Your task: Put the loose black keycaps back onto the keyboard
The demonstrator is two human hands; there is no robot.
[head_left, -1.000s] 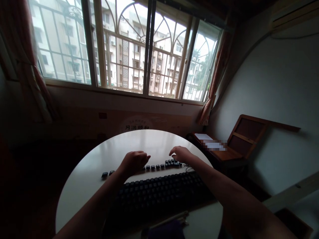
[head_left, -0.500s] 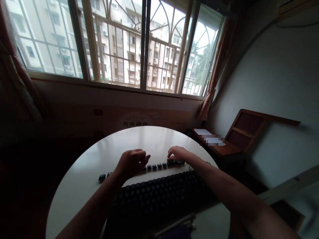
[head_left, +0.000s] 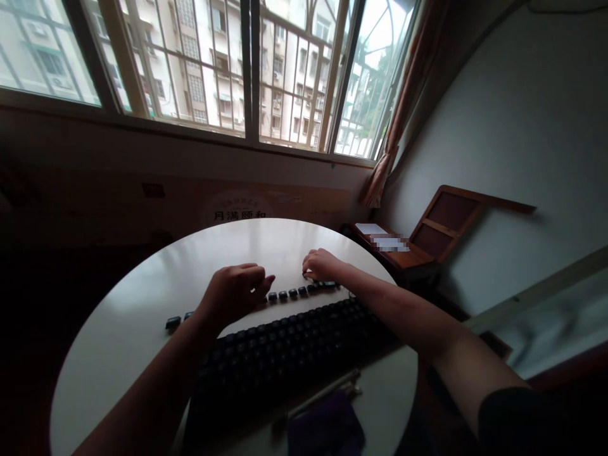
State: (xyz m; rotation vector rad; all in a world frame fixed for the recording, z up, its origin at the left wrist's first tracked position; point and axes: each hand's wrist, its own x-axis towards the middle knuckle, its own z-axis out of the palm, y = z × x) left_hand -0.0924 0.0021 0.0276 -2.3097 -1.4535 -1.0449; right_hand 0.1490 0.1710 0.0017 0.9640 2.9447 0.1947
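Note:
My left hand (head_left: pixel 234 290) is curled above the left part of a row of loose black keycaps (head_left: pixel 284 295), thumb tip close to the bent fingers. Whatever those fingers may hold is hidden. Just beyond the right part of the row, my right hand (head_left: pixel 321 265) has its fingers bent down and together, with a small dark piece, apparently a keycap (head_left: pixel 304 275), at the fingertips. Below both hands lies a black keyboard (head_left: pixel 289 345), partly covered by my forearms. More keycaps (head_left: pixel 173 323) show left of my left wrist.
Everything rests on a round white table (head_left: pixel 109 354). Near its front lie a purple cloth-like item (head_left: pixel 325 424) and a slim metallic tool (head_left: pixel 327 392). A wooden chair (head_left: pixel 441 221) holding papers (head_left: pixel 373 229) stands beyond the right edge. A barred window (head_left: pixel 213 69) is behind.
The view has tilted down and shifted right. My right hand has lifted slightly off the row, fingers more gathered, a dark piece at their tips. My left hand keeps its curled pose.

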